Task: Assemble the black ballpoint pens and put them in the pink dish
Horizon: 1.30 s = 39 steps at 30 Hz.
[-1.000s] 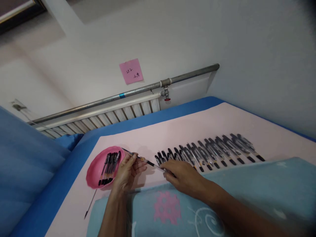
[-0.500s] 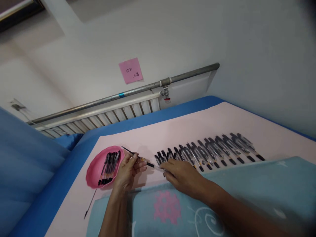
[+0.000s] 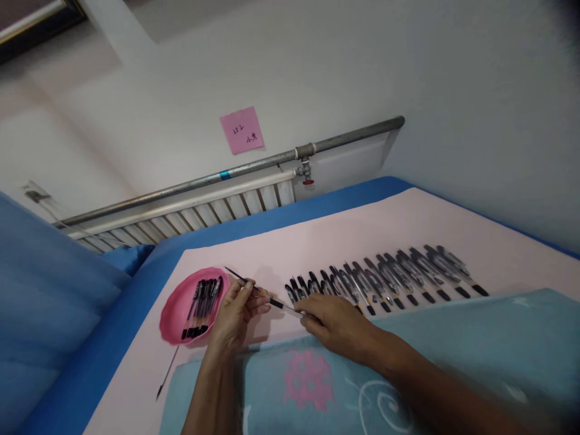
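Note:
Between the fingertips of my left hand (image 3: 238, 308) is a slim pen (image 3: 275, 302) with a dark, thin far end, an orange band and a black section. A thin clear length runs from the black section into the pinched fingers of my right hand (image 3: 333, 320); whether it is one piece with the pen I cannot tell. Beside my left hand stands a pink bowl (image 3: 170, 314) with several black-capped pens (image 3: 202, 308) in it. Beyond my right hand lies a long row of pens (image 3: 389, 275), partly hidden by that hand.
A loose refill (image 3: 167, 373) lies below the bowl on the pale pink sheet (image 3: 122, 386). A light blue patterned cloth (image 3: 475, 338) lies under my forearms. Behind the blue-edged surface (image 3: 254, 227) are a radiator (image 3: 212, 211) and a metal pipe (image 3: 267, 162) along the wall.
My right hand has shifted very slightly away from my left, both still on the pen and its clear length. The view has moved a little; the bowl and row of pens look unchanged.

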Available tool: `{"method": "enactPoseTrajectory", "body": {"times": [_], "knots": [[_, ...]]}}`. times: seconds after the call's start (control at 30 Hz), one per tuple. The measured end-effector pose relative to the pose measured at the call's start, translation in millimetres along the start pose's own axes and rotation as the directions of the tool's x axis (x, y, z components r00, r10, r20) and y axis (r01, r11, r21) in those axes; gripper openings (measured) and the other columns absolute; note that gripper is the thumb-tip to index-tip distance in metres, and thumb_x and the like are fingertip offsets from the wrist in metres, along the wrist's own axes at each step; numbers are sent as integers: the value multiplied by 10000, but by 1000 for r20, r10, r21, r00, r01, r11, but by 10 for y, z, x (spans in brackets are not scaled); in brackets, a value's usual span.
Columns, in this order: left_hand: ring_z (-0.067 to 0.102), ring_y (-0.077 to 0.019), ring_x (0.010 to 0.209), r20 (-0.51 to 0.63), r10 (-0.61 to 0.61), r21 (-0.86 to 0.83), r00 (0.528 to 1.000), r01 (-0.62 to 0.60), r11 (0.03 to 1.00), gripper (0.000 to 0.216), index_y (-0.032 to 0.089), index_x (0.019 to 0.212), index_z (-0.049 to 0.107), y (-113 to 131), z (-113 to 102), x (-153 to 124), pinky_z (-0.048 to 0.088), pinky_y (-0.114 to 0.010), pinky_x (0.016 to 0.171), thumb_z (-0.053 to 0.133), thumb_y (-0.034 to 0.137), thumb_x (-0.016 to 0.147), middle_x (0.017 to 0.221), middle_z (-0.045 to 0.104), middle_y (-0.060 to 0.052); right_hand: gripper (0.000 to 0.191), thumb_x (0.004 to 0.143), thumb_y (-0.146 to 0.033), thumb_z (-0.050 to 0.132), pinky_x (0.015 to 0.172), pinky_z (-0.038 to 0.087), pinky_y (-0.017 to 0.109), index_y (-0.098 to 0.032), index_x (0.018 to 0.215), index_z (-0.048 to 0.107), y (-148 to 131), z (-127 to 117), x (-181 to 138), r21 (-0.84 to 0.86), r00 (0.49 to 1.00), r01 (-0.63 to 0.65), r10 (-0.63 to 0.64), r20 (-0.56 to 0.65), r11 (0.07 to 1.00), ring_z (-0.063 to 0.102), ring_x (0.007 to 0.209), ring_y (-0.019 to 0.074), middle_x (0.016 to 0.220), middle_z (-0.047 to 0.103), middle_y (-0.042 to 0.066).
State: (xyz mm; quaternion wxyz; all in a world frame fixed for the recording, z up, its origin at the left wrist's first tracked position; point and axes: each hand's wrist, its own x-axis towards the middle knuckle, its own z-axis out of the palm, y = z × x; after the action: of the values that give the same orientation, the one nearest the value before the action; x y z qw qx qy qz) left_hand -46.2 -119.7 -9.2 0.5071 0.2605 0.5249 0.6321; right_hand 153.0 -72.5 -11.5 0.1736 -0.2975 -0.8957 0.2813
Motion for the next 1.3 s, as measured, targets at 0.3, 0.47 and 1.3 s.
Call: {"method": "enactPoseTrajectory", "body": {"times": [0.3,0.47,1.3], "knots": [[651,-173,634,4,9,-4,1000,-9,1000,257,159,831,469,15,3,-15,524,-273,558,653,266,687,693,658,-37,235,779,-143,428,625,341,222,-199,935,596,-7,-17,-1,37,1000,1,-1,5,999,540,754,150,838,612,32],[651,-176,638,14,3,-10,1000,-2,1000,264,154,822,470,10,-9,-7,527,-286,572,662,263,676,706,662,-47,215,781,-142,421,599,325,218,-195,891,598,-19,-22,-1,47,1000,2,-2,4,999,527,710,142,779,599,23],[644,-165,635,20,25,44,999,-26,999,244,157,809,467,7,-9,-23,521,-281,573,643,281,694,727,663,-51,267,776,-145,434,664,361,236,-209,976,597,13,15,-2,22,1000,7,-7,-11,1000,546,790,160,869,615,38]]}}
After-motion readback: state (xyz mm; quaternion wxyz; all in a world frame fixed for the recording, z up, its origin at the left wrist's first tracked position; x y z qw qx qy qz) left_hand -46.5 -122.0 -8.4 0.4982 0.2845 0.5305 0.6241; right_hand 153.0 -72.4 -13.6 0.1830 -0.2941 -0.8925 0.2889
